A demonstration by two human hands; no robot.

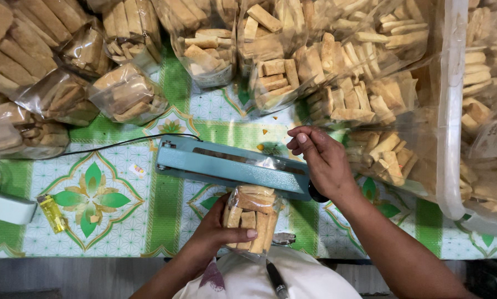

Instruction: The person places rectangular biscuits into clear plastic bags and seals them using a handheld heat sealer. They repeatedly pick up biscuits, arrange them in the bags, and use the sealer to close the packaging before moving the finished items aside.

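Left hand grips a biscuit bag under the sealer; right hand, fingers curled, presses its arm. A crooked bag mouth risks a weak seal.

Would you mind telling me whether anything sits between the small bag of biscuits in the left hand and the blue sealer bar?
Nothing visible does. The left hand grips the small bag of biscuits from its side, and the bag's clear top already lies under the blue sealer bar. The right hand rests on the bar's right end, clear of the bag.
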